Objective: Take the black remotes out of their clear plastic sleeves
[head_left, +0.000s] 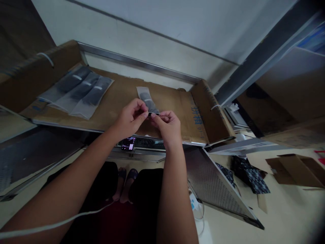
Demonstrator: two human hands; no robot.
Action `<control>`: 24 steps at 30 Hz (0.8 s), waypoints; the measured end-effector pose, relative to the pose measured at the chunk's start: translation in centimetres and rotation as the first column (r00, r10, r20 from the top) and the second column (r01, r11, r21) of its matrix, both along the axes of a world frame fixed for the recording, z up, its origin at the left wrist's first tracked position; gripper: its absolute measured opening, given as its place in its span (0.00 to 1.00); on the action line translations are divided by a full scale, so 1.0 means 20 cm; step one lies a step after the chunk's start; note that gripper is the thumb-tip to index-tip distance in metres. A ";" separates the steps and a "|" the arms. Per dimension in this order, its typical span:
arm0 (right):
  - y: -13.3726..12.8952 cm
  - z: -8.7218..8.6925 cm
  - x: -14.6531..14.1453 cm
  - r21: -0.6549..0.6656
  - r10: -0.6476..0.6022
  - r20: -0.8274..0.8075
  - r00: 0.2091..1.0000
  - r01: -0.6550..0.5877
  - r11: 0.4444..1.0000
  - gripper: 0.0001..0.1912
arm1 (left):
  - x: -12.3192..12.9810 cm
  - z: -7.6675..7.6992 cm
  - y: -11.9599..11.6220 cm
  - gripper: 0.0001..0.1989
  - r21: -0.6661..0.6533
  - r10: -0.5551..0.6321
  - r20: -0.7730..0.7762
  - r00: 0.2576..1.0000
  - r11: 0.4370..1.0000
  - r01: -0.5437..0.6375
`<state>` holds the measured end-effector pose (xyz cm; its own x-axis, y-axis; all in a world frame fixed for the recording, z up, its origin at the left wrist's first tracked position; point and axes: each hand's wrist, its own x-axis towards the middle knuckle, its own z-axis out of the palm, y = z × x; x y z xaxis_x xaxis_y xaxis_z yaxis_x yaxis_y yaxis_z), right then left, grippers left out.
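Tabletop (122,98) below: keep left grip (132,117) and right grip (170,127) level above it, both pinched closed on near end of small pouch (144,93), mid-tabletop. Press edge evenly, avoiding creases. Counts: tabletop, one; larger pouches (88,90) at left, three; grips, two; small pouch, one; phone (128,144), one.

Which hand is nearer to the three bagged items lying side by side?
Left. The left hand pinches the near end of the small bag, to the right of the three bagged items; the right hand is at the same end, farther right.
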<state>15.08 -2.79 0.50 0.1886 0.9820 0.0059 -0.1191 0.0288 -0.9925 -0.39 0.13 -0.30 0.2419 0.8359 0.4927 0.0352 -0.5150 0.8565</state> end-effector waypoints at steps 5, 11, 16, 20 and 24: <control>0.04 0.00 -0.05 0.038 -0.162 0.443 0.882 0.161 0.986 0.10 | 0.00 0.01 -0.02 0.09 -0.025 -0.070 -0.020 0.997 0.997 0.070; 0.04 0.04 -0.09 0.108 -0.222 0.758 0.613 0.217 0.970 0.05 | -0.01 0.00 -0.03 0.07 0.001 -0.058 -0.077 0.995 0.998 0.058; 0.04 0.03 -0.11 0.076 -0.185 0.854 0.486 0.236 0.969 0.08 | -0.04 -0.02 -0.03 0.04 0.023 -0.028 -0.120 0.992 0.999 0.031; 0.03 0.04 -0.09 0.058 -0.127 0.876 0.465 0.160 0.985 0.08 | -0.06 -0.01 -0.05 0.03 0.026 -0.009 -0.207 0.978 1.000 0.014; -0.02 0.07 -0.05 0.042 -0.074 0.888 0.455 0.080 0.996 0.08 | -0.10 0.01 -0.08 0.04 0.037 0.022 -0.366 0.930 0.999 -0.009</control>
